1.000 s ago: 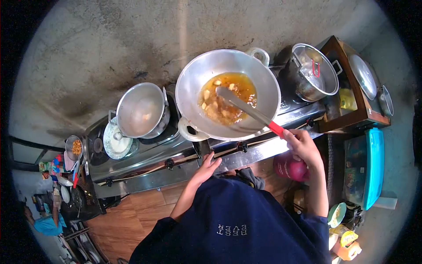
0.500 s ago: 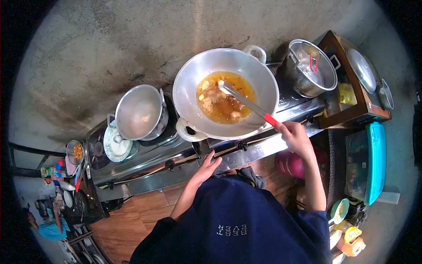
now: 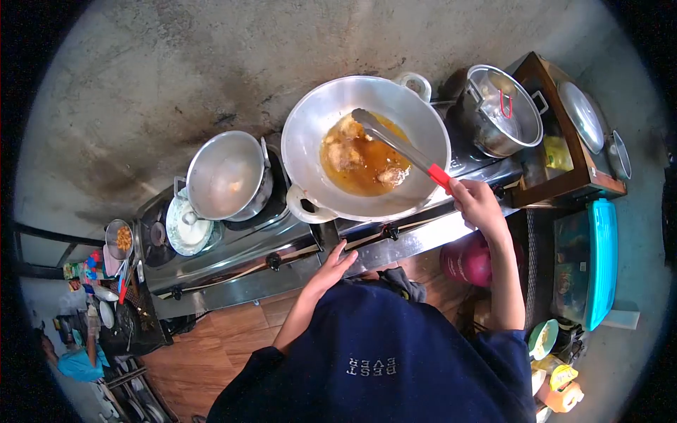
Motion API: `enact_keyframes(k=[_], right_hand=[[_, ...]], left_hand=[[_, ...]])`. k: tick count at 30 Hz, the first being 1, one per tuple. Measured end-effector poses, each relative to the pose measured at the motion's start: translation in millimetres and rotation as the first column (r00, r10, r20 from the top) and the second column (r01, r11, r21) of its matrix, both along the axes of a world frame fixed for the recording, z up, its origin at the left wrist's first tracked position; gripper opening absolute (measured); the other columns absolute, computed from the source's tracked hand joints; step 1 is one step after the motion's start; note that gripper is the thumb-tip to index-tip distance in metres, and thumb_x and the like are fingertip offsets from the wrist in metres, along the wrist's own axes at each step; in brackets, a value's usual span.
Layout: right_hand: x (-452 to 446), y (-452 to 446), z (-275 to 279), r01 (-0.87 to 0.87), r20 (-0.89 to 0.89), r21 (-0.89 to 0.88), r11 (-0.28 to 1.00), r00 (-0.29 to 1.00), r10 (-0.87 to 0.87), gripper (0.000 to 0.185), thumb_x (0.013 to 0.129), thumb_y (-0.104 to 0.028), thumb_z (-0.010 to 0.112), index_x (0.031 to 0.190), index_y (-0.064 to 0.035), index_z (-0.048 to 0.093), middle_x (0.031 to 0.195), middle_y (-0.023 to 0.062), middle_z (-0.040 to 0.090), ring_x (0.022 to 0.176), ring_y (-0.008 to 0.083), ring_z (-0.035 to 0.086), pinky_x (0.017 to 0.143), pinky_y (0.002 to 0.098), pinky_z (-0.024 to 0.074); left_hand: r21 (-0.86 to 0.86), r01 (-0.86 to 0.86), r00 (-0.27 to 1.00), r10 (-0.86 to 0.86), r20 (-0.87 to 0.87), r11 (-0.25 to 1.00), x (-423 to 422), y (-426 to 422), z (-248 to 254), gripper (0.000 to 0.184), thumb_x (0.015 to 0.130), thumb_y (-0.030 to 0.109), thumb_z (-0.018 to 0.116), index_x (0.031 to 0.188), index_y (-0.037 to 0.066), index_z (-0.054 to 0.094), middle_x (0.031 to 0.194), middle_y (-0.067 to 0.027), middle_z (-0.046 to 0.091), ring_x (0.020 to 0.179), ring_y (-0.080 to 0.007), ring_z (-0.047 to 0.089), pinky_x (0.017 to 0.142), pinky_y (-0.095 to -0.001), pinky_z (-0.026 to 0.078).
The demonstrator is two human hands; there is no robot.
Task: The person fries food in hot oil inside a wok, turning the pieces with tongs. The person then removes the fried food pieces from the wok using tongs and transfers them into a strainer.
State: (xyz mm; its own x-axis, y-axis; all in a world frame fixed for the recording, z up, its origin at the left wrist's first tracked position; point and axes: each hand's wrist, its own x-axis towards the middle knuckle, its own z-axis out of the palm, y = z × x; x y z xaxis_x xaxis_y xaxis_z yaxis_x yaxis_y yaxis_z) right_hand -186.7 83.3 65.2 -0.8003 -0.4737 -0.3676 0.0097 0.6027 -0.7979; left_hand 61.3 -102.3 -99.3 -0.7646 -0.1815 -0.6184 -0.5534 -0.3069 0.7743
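Over the stove (image 3: 226,262), between its left pot (image 3: 224,176) and right pot (image 3: 523,132), the wok (image 3: 302,137) is set, with one handle turned towards the front edge and the other towards the back edge. At the wok's front right rim, the tongs (image 3: 402,146) are held by the right hand (image 3: 477,204), whose fingers are closed around the end of the red grip. The metal arms are slanted from these fingers over the rim, forward and to the left, and the tips are brought to the far side of the oil (image 3: 367,169), well apart from the fingers. Browned pieces (image 3: 344,156) are seen in the oil, some just beside the tips; whether one is gripped cannot be told. By the stove's front edge, just below the wok's near handle, the left hand (image 3: 331,270) is held open, its fingers extended and nothing grasped; whether the edge is touched cannot be told. Between the stove's left end and the left pot, a plate (image 3: 182,237) is placed partly under that pot's side. Beyond the right pot, a wooden cabinet (image 3: 589,173) is topped by a round lid (image 3: 581,118).
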Motion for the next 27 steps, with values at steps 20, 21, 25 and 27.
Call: enact_keyframes(k=[20,21,25,27], right_hand=[[149,9,-30,0.351,0.255,-0.471,0.810,0.933,-0.255,0.037,0.097,-0.029,0.045,0.104,0.0067,0.054,0.080,0.0178,0.065,0.075,0.0241,0.067,0.068,0.0352,0.0510],[154,7,-39,0.301,0.136,-0.451,0.840,0.954,-0.268,0.037,0.096,-0.028,0.046,0.105,0.0067,0.053,0.080,0.0214,0.064,0.076,0.0297,0.066,0.069,0.0382,0.0503],[163,5,-36,0.275,-0.027,-0.405,0.872,0.950,-0.312,0.034,0.094,-0.025,0.045,0.107,0.0055,0.052,0.079,0.0294,0.061,0.081,0.0438,0.062,0.070,0.0457,0.0474],[165,2,-45,0.283,-0.030,-0.426,0.859,0.945,-0.326,0.035,0.094,-0.026,0.043,0.109,0.0050,0.051,0.081,0.0297,0.061,0.082,0.0444,0.061,0.071,0.0474,0.0469]], left_hand=[[0.376,0.262,0.916,-0.106,-0.387,0.889,-54,54,79,0.052,0.098,0.039,0.039,0.134,0.001,0.038,0.129,-0.0118,0.050,0.117,-0.0199,0.050,0.097,-0.0316,0.040],[0.408,0.190,0.937,-0.040,-0.348,0.893,-60,60,89,0.049,0.099,0.037,0.038,0.132,0.001,0.040,0.127,-0.0124,0.050,0.116,-0.0205,0.050,0.099,-0.0333,0.039],[0.407,0.236,0.910,-0.054,-0.411,0.882,-72,67,101,0.048,0.100,0.036,0.035,0.127,-0.003,0.043,0.129,-0.0198,0.048,0.118,-0.0252,0.049,0.102,-0.0382,0.038],[0.358,0.230,0.897,-0.055,-0.438,0.905,-73,70,102,0.044,0.100,0.034,0.035,0.121,-0.003,0.048,0.127,-0.0202,0.050,0.116,-0.0260,0.051,0.101,-0.0387,0.039]])
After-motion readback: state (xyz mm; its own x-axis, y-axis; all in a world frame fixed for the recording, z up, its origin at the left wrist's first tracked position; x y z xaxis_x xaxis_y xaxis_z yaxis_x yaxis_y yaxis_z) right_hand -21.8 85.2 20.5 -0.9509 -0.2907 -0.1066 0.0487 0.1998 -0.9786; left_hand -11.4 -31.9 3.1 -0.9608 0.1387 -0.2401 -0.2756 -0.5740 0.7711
